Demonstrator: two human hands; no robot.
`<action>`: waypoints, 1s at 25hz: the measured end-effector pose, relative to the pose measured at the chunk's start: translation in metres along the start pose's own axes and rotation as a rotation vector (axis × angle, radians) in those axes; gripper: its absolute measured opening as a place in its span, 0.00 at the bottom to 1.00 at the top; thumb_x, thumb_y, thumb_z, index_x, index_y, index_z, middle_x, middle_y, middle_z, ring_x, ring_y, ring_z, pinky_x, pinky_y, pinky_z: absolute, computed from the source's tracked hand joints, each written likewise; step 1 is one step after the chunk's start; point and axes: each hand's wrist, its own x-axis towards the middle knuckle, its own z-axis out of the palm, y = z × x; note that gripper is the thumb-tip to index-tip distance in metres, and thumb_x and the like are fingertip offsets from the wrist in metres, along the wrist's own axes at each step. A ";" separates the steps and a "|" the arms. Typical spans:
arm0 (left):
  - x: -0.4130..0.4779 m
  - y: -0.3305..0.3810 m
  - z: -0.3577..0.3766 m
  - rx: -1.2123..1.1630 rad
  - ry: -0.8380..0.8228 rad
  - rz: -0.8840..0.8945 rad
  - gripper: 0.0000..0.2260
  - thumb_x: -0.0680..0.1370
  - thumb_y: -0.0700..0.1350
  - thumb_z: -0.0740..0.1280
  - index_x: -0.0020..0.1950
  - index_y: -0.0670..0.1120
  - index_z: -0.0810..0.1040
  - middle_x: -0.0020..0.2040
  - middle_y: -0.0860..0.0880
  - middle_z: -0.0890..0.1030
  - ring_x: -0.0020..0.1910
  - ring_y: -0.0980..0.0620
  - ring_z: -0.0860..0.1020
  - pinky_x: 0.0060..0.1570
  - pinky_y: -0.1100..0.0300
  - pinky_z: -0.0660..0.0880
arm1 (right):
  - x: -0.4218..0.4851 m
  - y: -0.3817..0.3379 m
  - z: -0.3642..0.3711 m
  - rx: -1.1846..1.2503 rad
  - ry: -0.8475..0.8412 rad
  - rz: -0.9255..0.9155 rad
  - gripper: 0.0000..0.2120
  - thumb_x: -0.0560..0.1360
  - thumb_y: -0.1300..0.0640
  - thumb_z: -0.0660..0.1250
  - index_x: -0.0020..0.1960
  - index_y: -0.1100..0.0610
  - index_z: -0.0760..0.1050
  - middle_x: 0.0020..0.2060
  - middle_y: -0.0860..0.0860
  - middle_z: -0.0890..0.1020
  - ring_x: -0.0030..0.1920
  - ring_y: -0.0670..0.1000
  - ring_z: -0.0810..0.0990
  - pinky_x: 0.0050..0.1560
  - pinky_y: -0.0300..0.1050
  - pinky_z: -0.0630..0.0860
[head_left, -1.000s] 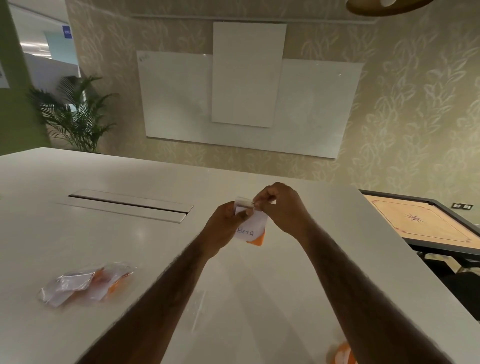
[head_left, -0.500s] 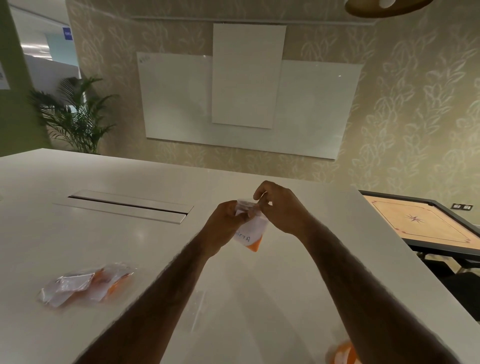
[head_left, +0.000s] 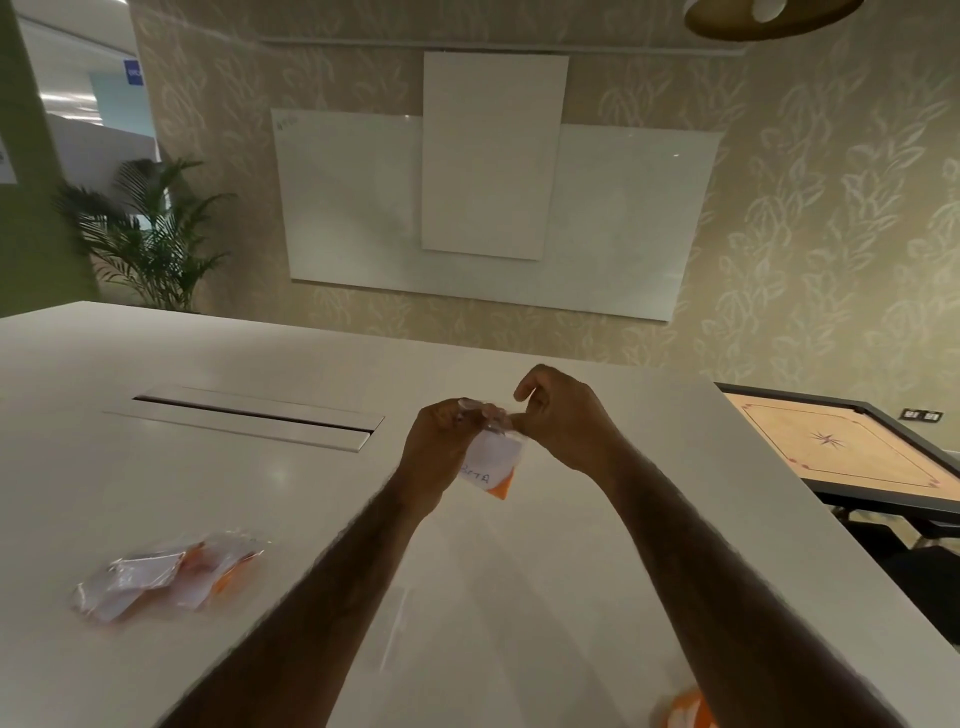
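Head view, single frame. Both forearms reach out over the white table. A small clear pouch is held in the air above the table, just past the frame's centre, between the two hands. It hangs tilted, with a white label facing the camera and an orange corner showing at its 5 o'clock. The label carries handwriting, partly hidden by the left hand. Left hand: fingers curled, pinching the pouch's top edge from its 9 o'clock side. Right hand: thumb and a finger pinching the same top edge from the 3 o'clock side, remaining fingers curled above it. Whether the pouch mouth is sealed cannot be told; the edge is blurred. At 8 o'clock of the held pouch, well apart, a loose pile of similar pouches lies flat on the table. At 5 o'clock, at the frame's bottom edge, another orange packet is partly cut off. A metal cable hatch sits in the table at 9 o'clock. A carrom board stands beyond the table edge at 3 o'clock.
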 end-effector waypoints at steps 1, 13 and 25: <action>0.000 0.000 -0.001 0.001 0.004 0.003 0.08 0.80 0.46 0.67 0.47 0.52 0.86 0.48 0.52 0.87 0.50 0.51 0.84 0.50 0.55 0.77 | -0.001 0.001 0.002 0.027 -0.004 -0.008 0.12 0.69 0.47 0.78 0.48 0.47 0.77 0.42 0.44 0.79 0.41 0.46 0.79 0.38 0.36 0.73; 0.005 0.004 0.002 0.078 0.004 0.008 0.06 0.72 0.52 0.67 0.41 0.52 0.83 0.43 0.54 0.86 0.42 0.55 0.83 0.41 0.61 0.77 | -0.003 0.005 0.002 0.227 -0.076 0.066 0.11 0.72 0.55 0.77 0.38 0.62 0.80 0.30 0.48 0.76 0.30 0.43 0.69 0.30 0.33 0.66; 0.009 0.009 -0.002 0.074 -0.095 -0.117 0.09 0.79 0.41 0.70 0.39 0.43 0.82 0.41 0.45 0.83 0.42 0.49 0.80 0.46 0.53 0.75 | -0.003 0.015 0.012 0.189 -0.073 0.016 0.08 0.77 0.57 0.71 0.39 0.57 0.80 0.36 0.47 0.82 0.35 0.42 0.75 0.38 0.36 0.71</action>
